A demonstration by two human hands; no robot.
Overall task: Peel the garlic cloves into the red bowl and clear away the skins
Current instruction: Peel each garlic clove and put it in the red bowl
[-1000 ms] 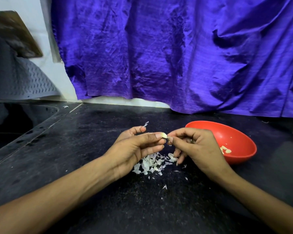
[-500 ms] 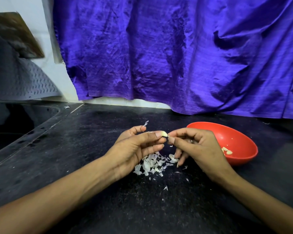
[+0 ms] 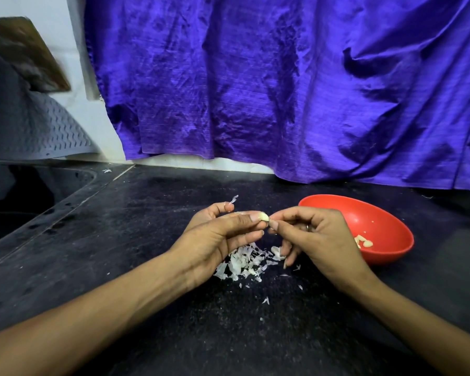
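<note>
Purple cloth (image 3: pixel 282 85) hangs across most of the back wall; its upper and right edges run out of view, and whatever lies behind it is hidden.

Black counter (image 3: pixel 147 234), speckled with pale flecks. At far left a dark sink (image 3: pixel 17 196), basin mostly in shadow, contents not readable. Above it a grey perforated mat (image 3: pixel 38 131) leans on the wall, cut off at the left edge; a brownish board (image 3: pixel 25 52) behind it, blurred.

Red bowl (image 3: pixel 385 229) sits on the counter at right, tilted toward me, near rim partly hidden by the right hand. A few peeled garlic pieces (image 3: pixel 364 242) lie inside; count unclear.

Left hand (image 3: pixel 223 234): fingers curled, thumb and forefinger pinching a garlic clove (image 3: pixel 263 216) at its tip; only the pale end of the clove shows. A thin scrap of skin (image 3: pixel 234 199) sticks up from a finger behind.

Right hand (image 3: pixel 312 234): fingers curled, thumb and forefinger pinched together at the clove's end. Whether they grip skin or the clove itself, cannot tell.

Pile of skins (image 3: pixel 244 264) on the counter below both hands, partly covered by the left palm; stray bits scattered nearer me.
</note>
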